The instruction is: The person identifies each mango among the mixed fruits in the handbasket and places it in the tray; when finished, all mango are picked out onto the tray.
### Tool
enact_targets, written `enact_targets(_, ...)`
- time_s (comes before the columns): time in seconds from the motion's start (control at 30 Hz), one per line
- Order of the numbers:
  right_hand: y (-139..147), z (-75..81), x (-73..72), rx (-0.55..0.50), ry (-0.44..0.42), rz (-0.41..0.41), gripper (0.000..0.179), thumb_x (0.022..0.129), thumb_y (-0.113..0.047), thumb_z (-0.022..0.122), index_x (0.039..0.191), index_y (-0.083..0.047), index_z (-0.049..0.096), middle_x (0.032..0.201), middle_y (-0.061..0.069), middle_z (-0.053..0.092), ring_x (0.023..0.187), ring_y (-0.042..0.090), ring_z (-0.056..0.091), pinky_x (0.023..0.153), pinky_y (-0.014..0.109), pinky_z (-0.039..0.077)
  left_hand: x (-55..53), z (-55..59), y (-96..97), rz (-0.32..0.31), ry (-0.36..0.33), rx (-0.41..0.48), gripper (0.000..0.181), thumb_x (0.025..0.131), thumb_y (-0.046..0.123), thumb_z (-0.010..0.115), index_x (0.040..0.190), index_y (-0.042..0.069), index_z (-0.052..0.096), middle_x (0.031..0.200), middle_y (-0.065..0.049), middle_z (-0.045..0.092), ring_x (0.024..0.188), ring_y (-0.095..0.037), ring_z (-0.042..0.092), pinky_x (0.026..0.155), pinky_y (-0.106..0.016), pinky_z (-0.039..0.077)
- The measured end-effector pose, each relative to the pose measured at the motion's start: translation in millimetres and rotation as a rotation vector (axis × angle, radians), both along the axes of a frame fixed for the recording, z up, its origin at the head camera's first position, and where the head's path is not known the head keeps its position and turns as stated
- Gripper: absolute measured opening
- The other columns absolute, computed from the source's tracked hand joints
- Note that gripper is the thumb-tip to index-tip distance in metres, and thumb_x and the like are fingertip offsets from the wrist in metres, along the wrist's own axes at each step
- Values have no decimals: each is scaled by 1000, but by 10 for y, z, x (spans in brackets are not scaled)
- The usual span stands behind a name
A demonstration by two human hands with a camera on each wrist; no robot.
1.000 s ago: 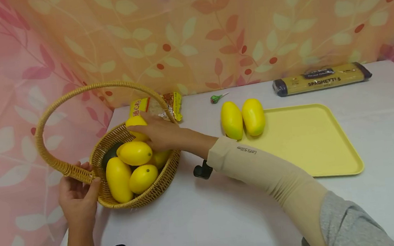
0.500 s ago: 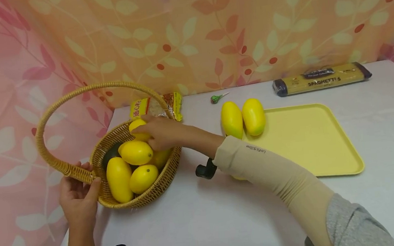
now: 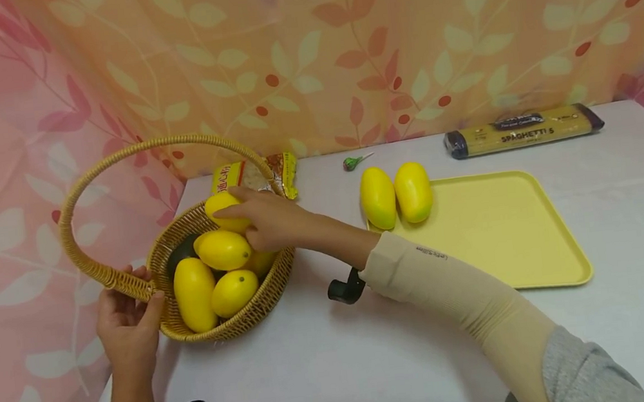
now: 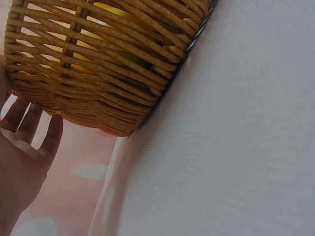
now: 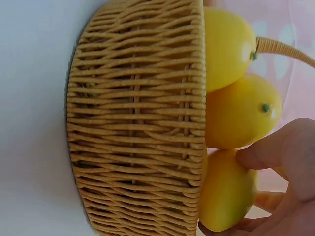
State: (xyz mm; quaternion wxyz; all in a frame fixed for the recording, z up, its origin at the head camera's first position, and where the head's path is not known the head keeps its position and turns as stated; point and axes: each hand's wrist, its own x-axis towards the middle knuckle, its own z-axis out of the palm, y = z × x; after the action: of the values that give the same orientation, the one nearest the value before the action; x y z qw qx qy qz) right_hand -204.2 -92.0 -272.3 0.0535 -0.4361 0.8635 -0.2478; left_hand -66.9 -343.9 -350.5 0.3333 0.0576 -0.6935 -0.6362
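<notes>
A wicker basket [image 3: 275, 291] with a tall arched handle stands on the left of the table, holding several yellow mangoes [image 3: 196, 295] and a dark rounded thing [image 3: 181, 254]. My left hand [image 3: 128, 329] grips the basket's left rim at the foot of the handle, its thumb on the near side. In the left wrist view, fingers [image 4: 51, 135] of that hand show beside the woven wall. At the basket's back, my right hand [image 3: 277, 218] grips a yellow mango [image 3: 222, 205] between thumb and fingers. The right wrist view has this mango [image 5: 224, 191] against the rim, beside another mango [image 5: 243, 110].
Behind the basket lies a yellow snack-like packet [image 3: 246, 176]. Two yellow mangoes [image 3: 378, 199] rest at the left end of a pale yellow tray [image 3: 506, 235]. A green-wrapped lollipop [image 3: 351, 163] and a spaghetti pack [image 3: 525, 131] lie along the back, before a patterned cloth.
The right hand and its mango have shifted only slightly over the back of the basket, while the right forearm has drawn a little right and nearer. The left hand keeps its place on the basket.
</notes>
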Motion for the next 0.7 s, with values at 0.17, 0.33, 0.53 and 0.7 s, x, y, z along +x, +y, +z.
enact_targets(0.17, 49, -10, 46, -51, -3, -12, 57, 93, -5, 57, 148, -23, 53, 162, 13, 27, 143, 29, 36, 112, 43, 37, -9, -21, -9, -27, 30, 3, 55, 85, -24, 60, 136, -5, 52, 125, -15, 60, 118, -25, 56, 100, -20, 46)
enact_targets(0.33, 124, -18, 95, -130, -50, 5, 56, 94, -6, 57, 148, -21, 52, 162, 15, 25, 146, 29, 31, 115, 44, 33, -10, -21, -32, -24, 19, -7, 56, 85, -23, 61, 136, -1, 53, 126, -15, 60, 120, -24, 56, 101, -21, 45)
enact_targets(0.53, 248, -42, 155, -261, -160, 30, 55, 95, -9, 58, 148, -19, 51, 163, 13, 24, 148, 25, 25, 115, 43, 32, -5, -16, -28, -31, 17, 1, 55, 85, -23, 60, 136, -2, 53, 126, -16, 59, 121, -25, 55, 102, -21, 45)
enact_targets(0.7, 336, -55, 221, -343, -225, 33, 54, 97, -12, 59, 149, -22, 50, 163, 9, 25, 148, 18, 23, 115, 44, 32, -6, -21, -21, -42, 36, 18, 56, 85, -25, 59, 136, -5, 51, 125, -16, 59, 120, -25, 55, 101, -20, 45)
